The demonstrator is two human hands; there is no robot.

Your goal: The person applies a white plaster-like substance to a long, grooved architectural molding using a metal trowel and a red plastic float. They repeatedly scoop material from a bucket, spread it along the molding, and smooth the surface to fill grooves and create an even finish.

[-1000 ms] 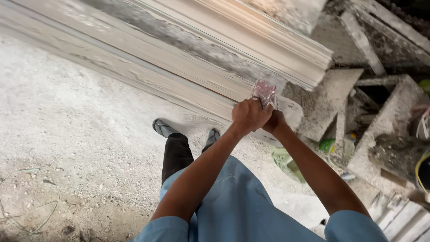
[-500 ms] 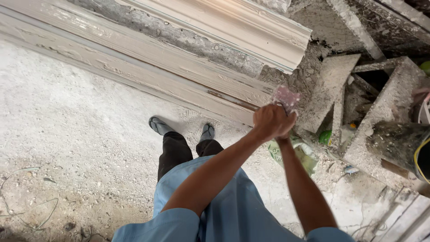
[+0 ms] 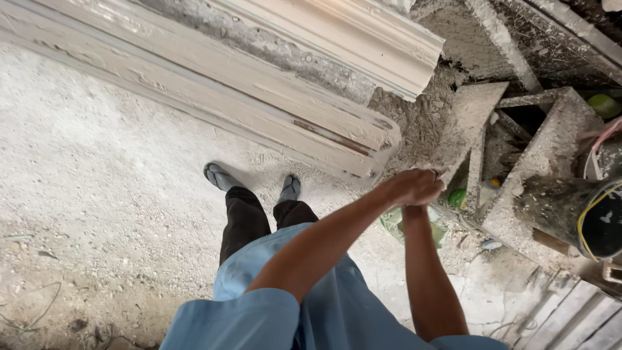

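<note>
My left hand [image 3: 414,186] is closed in a fist in front of me, above the end of a long white plaster moulding [image 3: 291,123]. My right hand is almost wholly hidden under it; only the right wrist [image 3: 414,212] shows, pressed up against the fist. A tiny pale sliver of a small pinkish crumpled packet [image 3: 442,173] peeks out past the left knuckles. I stand in dark trousers and a blue shirt, with my sandalled feet [image 3: 217,175] on a dusty white floor.
A second, larger moulding [image 3: 363,32] lies behind the first. To the right stand a plaster-caked frame [image 3: 538,155] and a dark bucket with a yellow rim [image 3: 596,220]. A green object [image 3: 457,198] and a clear plastic bag [image 3: 395,223] lie below my hands.
My joined hands have stayed together while the view shifted. The pinkish packet stood out above the fingers before; now my left fist covers nearly all of it.
</note>
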